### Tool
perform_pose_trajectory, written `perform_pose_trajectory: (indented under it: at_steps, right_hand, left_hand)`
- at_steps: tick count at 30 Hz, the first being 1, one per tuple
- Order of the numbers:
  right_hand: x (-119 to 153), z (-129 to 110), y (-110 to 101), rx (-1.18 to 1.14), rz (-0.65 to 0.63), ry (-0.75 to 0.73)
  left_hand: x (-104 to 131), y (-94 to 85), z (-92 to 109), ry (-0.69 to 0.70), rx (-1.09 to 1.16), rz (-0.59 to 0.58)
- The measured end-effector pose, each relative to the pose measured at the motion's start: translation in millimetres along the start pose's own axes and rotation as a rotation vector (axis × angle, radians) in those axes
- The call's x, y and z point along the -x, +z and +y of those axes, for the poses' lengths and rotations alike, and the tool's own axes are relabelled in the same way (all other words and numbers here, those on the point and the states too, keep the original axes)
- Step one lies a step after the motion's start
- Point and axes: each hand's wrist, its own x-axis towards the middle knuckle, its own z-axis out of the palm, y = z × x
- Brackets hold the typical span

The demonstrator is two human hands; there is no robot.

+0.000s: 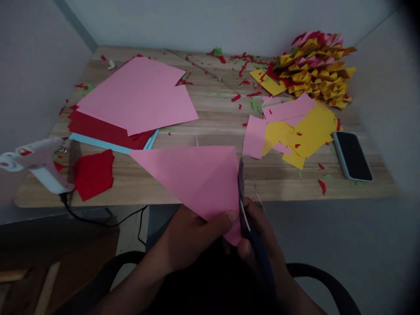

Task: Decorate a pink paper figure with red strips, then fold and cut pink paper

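My left hand (200, 232) pinches a folded sheet of pink paper (200, 175), thumb on top, near its lower corner. The paper is held up just over the desk's front edge. In my right hand (262, 236) is a pair of dark-handled scissors (254, 240), its blades pointing away from me along the paper's right edge. Whether the blades are apart I cannot tell. A thin pink strip (260, 201) hangs beside the scissors. Part of my right fingers is hidden behind the handles.
Pink sheets (138, 96) lie over red and blue ones at left, near a white glue gun (42, 166) and a red piece (95, 175). At right are yellow and pink pieces (311, 131), a phone (352, 156) and a folded-paper bundle (318, 70). Scraps litter the desk (210, 127).
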Motion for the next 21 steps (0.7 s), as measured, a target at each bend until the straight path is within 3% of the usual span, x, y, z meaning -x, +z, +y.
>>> perform_pose_trajectory:
  at_steps: [11, 21]
  right_hand:
    - [-0.1, 5.6, -0.3, -0.005, 0.006, 0.041]
    - [0.2, 7.2, 1.5, -0.014, 0.046, 0.061]
  left_hand:
    - [-1.3, -1.7, -0.6, 0.008, -0.046, 0.101]
    - [3.1, -3.5, -5.5, -0.024, -0.051, 0.058]
